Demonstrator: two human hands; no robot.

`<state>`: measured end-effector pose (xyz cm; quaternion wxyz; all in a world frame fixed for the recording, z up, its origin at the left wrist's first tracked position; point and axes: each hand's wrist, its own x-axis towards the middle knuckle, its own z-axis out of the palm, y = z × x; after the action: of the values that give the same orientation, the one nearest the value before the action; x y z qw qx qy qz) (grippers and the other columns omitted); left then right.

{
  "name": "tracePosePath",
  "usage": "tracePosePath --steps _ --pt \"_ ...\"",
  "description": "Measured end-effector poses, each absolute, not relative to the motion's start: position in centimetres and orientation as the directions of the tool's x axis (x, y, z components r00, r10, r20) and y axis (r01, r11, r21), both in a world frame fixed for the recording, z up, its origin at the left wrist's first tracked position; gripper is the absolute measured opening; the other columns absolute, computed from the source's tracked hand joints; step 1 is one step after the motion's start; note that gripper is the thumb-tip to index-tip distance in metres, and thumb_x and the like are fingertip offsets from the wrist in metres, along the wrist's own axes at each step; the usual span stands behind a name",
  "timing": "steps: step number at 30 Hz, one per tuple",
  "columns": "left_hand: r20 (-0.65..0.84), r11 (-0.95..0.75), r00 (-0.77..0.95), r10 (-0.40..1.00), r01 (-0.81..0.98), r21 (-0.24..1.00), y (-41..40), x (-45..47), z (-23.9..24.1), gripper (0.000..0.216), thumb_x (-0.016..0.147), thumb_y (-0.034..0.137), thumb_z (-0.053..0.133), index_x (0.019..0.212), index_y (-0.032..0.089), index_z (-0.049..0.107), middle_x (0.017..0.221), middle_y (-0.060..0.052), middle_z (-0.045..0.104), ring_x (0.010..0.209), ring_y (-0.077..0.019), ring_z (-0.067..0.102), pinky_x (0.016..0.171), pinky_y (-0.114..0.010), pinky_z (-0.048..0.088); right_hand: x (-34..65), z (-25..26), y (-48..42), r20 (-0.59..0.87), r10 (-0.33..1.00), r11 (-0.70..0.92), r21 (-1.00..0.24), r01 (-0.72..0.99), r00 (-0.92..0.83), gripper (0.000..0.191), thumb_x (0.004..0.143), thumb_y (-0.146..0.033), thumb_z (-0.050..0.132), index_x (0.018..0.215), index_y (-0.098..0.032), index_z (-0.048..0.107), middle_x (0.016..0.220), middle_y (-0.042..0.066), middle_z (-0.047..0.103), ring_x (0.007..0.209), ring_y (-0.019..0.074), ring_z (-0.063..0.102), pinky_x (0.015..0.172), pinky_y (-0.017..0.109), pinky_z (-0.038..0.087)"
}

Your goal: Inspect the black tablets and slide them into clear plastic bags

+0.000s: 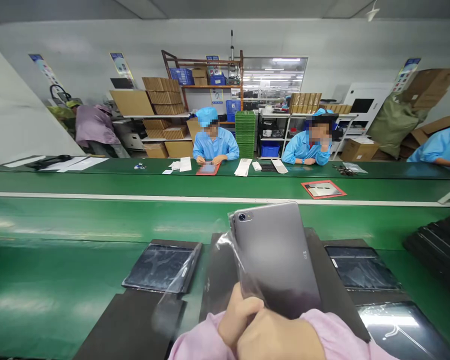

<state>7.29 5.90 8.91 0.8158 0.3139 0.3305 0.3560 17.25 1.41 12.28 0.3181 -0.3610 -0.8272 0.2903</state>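
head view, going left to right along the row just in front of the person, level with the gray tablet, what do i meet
Flat dark-screened device on the left → gray tablet, back showing → flat dark-screened device on the right → black stack at the right edge.

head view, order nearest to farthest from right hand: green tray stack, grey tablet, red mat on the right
1. Grey tablet: just ahead of the right hand
2. Red mat: farther ahead, rightward
3. Green tray stack: farthest, roughly straight ahead
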Motion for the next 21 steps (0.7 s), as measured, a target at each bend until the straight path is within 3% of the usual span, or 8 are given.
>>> tracePosePath --steps 2,4,7,8,12,17,19,21 --pt "-0.322 0.560 0.517 0.793 -0.409 0.721 5.7 7.2 9.1 0.024 0.043 0.007 0.064 0.065 0.015 0.064 0.057 0.001 0.063 0.056 -0.0152 0.056 0.055 -0.027 0.044 19.8 13.4 1.5 0.356 0.837 0.519 -0.758 0.395 -0.416 0.046 0.090 -0.046 0.040 0.050 -0.022 0.040 0.046 -0.004 0.044 0.044 0.0094 0.043 0.043 0.022 0.035" --pt "-0.345 0.584 0.499 0.795 -0.474 0.659 5.5 7.2 8.9 0.027 0.043 0.013 0.067 0.070 0.014 0.065 0.061 -0.001 0.066 0.056 -0.0168 0.058 0.055 -0.028 0.045 23.0 14.2 1.7 0.363 0.922 0.385 -0.840 0.382 -0.131 0.043 0.089 -0.044 0.042 0.052 -0.022 0.037 0.046 -0.005 0.041 0.043 0.0089 0.041 0.043 0.022 0.034" --pt "-0.402 0.618 0.476 0.782 -0.507 0.601 5.2 6.7 8.5 0.035 0.047 0.019 0.072 0.080 0.014 0.066 0.067 -0.004 0.069 0.065 -0.0227 0.064 0.064 -0.035 0.049 26.7 14.1 2.0 0.284 0.907 0.167 -0.921 0.353 0.312 0.027 0.074 -0.048 0.058 0.075 -0.022 0.051 0.062 -0.004 0.052 0.041 0.0085 0.040 0.041 0.023 0.035" --pt "-0.428 0.627 0.462 0.777 -0.506 0.592 5.2 6.5 8.3 0.035 0.048 0.020 0.073 0.082 0.014 0.065 0.067 -0.005 0.070 0.066 -0.0237 0.065 0.066 -0.036 0.050 27.3 13.7 2.1 0.235 0.894 0.087 -0.926 0.367 0.381 0.033 0.068 -0.048 0.062 0.085 -0.021 0.052 0.067 -0.003 0.055 0.041 0.0087 0.041 0.042 0.024 0.037" --pt "-0.542 0.655 0.370 0.754 -0.484 0.581 5.2 5.4 7.5 0.037 0.051 0.028 0.077 0.083 0.016 0.065 0.064 -0.003 0.069 0.057 -0.0213 0.064 0.060 -0.036 0.051 26.4 11.9 2.0 -0.045 0.945 -0.194 -0.876 0.441 0.325 0.027 0.069 -0.044 0.057 0.083 -0.020 0.057 0.067 -0.001 0.061 0.057 0.0157 0.053 0.056 0.029 0.044" --pt "-0.603 0.656 0.267 0.752 -0.393 0.644 6.1 3.4 7.7 0.040 0.044 0.030 0.082 0.076 0.017 0.064 0.056 0.001 0.066 0.047 -0.0178 0.060 0.048 -0.028 0.047 25.7 12.3 1.9 -0.176 0.953 -0.213 -0.967 0.136 0.246 0.033 0.070 -0.050 0.056 0.077 -0.018 0.059 0.075 0.004 0.067 0.072 0.0208 0.061 0.067 0.033 0.047" --pt "-0.620 0.650 0.209 0.756 -0.349 0.675 6.7 2.4 8.4 0.037 0.049 0.026 0.079 0.082 0.018 0.064 0.057 0.002 0.066 0.047 -0.0178 0.060 0.047 -0.027 0.047 27.3 14.0 1.5 -0.215 0.946 -0.220 -0.975 -0.005 0.243 0.037 0.066 -0.049 0.061 0.084 -0.017 0.061 0.075 0.004 0.068 0.067 0.0200 0.062 0.062 0.032 0.048" --pt "-0.623 0.620 0.118 0.774 -0.346 0.705 7.3 1.4 9.1 0.035 0.053 0.021 0.075 0.086 0.020 0.063 0.058 0.003 0.066 0.048 -0.0175 0.060 0.049 -0.027 0.047 29.1 16.2 0.8 -0.158 0.936 -0.172 -0.985 0.019 0.314 0.047 0.064 -0.048 0.063 0.100 -0.017 0.061 0.080 0.005 0.070 0.068 0.0204 0.064 0.062 0.032 0.050"
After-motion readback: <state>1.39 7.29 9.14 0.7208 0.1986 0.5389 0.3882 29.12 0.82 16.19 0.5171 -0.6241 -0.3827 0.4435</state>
